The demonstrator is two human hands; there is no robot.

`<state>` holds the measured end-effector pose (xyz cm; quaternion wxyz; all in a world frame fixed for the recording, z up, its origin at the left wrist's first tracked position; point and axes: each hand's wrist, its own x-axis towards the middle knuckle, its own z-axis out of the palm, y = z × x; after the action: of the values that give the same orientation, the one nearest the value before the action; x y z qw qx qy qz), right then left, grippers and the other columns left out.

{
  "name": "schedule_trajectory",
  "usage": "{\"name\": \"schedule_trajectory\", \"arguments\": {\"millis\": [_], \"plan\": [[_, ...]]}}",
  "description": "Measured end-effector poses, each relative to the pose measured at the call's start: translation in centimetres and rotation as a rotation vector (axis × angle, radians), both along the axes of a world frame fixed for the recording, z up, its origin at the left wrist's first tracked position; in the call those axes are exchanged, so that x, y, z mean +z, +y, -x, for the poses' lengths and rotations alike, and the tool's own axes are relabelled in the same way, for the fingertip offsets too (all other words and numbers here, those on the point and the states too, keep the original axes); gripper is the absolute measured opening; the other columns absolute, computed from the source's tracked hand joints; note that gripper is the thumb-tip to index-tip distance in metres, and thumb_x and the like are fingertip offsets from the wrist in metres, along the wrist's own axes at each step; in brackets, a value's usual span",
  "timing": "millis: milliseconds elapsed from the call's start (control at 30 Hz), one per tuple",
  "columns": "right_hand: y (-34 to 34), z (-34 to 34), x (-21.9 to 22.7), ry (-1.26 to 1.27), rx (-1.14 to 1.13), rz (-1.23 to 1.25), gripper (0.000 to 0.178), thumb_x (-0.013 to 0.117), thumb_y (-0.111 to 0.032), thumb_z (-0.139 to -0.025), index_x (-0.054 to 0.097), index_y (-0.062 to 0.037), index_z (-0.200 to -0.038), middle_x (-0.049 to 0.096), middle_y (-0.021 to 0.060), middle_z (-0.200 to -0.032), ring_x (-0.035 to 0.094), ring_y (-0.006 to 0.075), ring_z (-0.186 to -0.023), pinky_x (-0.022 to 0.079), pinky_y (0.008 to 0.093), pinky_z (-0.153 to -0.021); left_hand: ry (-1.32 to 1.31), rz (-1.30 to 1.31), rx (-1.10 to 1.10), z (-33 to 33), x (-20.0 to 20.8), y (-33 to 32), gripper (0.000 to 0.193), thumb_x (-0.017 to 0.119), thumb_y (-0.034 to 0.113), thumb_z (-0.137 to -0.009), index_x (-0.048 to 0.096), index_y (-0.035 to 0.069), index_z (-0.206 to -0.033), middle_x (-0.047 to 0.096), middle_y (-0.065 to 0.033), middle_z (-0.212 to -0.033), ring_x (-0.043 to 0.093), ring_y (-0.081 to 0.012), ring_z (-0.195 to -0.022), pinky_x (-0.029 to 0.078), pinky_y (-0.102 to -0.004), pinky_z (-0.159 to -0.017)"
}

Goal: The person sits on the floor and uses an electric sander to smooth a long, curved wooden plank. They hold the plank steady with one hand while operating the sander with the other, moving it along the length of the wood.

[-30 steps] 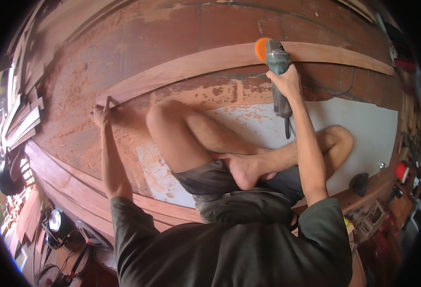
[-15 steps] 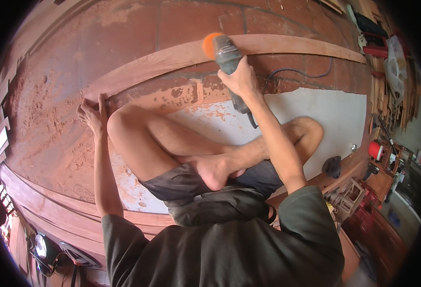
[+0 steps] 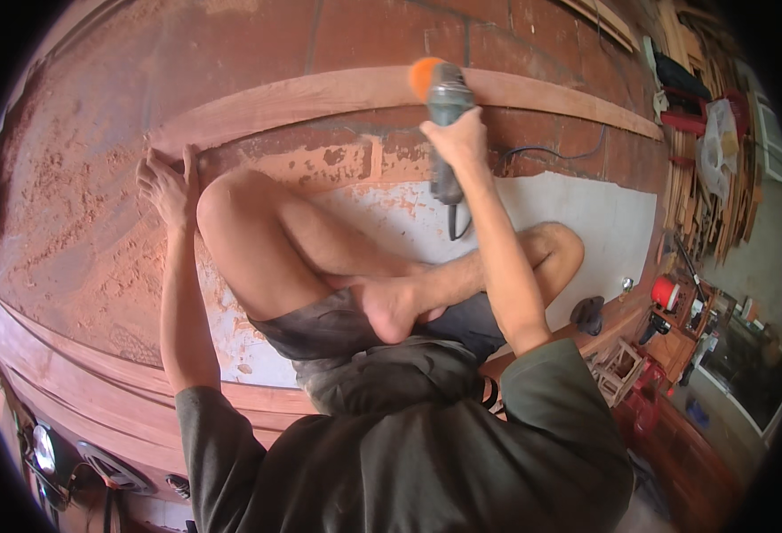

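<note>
A long, thin wooden plank (image 3: pixel 320 99) lies across the floor in front of my legs and looks curved through the lens. My left hand (image 3: pixel 169 191) holds its left end, thumb and fingers bent against it. Around the body of a dark grey-green angle grinder (image 3: pixel 449 102) my right hand (image 3: pixel 462 140) is wrapped. The grinder's orange disc (image 3: pixel 423 78) is over the plank, right of its middle, and looks blurred. Whether the disc touches the wood is hard to tell. A cord hangs from the tool's near end.
Reddish sawdust (image 3: pixel 62 204) covers the floor at left. A white sheet (image 3: pixel 586 209) lies under my crossed legs. Further boards (image 3: pixel 80 391) lie at lower left. Stacked wood strips (image 3: pixel 689 200) and a red spool (image 3: pixel 665 292) are at right. A dark cable (image 3: pixel 560 153) crosses the floor.
My right hand has moved the grinder rightward along the plank, and the tool now points more straight ahead. My left hand stays at the plank's left end. The whole view has shifted slightly.
</note>
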<state>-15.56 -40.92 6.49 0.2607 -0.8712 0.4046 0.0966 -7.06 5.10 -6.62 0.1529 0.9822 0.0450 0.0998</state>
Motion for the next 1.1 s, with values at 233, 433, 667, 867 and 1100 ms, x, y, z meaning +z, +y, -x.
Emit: {"name": "schedule_trajectory", "arguments": {"millis": [233,433,667,867,1100], "plan": [[1.5,1.0,-0.6,-0.02,0.136,0.029,0.085,0.085,-0.031,-0.067,0.048,0.0095,-0.132,0.071,0.0317,-0.113,0.072,0.0427,-0.107,0.057,0.046,-0.096,0.042,0.035,0.008,0.2,0.9,0.2,0.095,0.055,0.07,-0.095,0.036,-0.004,-0.151,0.035,-0.0272,-0.149,0.03,-0.0446,-0.143,0.025,-0.0558,-0.119],[-8.7,-0.9,-2.6,0.033,-0.093,0.149,0.086,0.089,-0.035,-0.065,0.057,0.0097,-0.132,0.073,0.0287,-0.116,0.074,0.0358,-0.106,0.058,0.0413,-0.095,0.032,0.014,-0.01,-0.2,0.8,-0.5,0.097,0.054,0.072,-0.094,0.036,-0.004,-0.15,0.035,-0.0255,-0.15,0.031,-0.0425,-0.142,0.024,-0.056,-0.12],[1.9,-4.0,-0.3,0.044,0.045,0.04,0.093,0.088,-0.033,-0.068,0.049,0.0147,-0.137,0.071,0.0308,-0.117,0.073,0.0374,-0.108,0.058,0.0402,-0.097,0.054,-0.008,0.0,0.1,0.6,0.1,0.096,0.054,0.071,-0.095,0.034,-0.004,-0.152,0.034,-0.0256,-0.15,0.028,-0.0432,-0.143,0.025,-0.056,-0.12],[7.5,-5.3,0.5,0.016,0.196,-0.009,0.1,0.085,-0.03,-0.07,0.038,0.0184,-0.144,0.072,0.0303,-0.113,0.074,0.0377,-0.103,0.06,0.04,-0.094,0.068,0.025,0.014,0.0,0.8,-0.5,0.094,0.053,0.069,-0.096,0.033,-0.003,-0.153,0.032,-0.0268,-0.15,0.027,-0.0451,-0.144,0.025,-0.0562,-0.12],[-3.9,-3.0,-2.4,-0.117,0.043,-0.05,0.04,0.089,-0.03,-0.063,0.074,-0.005,-0.091,0.077,0.0197,-0.093,0.077,0.0296,-0.088,0.061,0.0395,-0.083,0.088,0.027,0.009,-0.1,0.8,-0.5,0.098,0.052,0.072,-0.095,0.032,-0.004,-0.153,0.031,-0.0256,-0.151,0.026,-0.0427,-0.144,0.023,-0.0554,-0.121]]}}
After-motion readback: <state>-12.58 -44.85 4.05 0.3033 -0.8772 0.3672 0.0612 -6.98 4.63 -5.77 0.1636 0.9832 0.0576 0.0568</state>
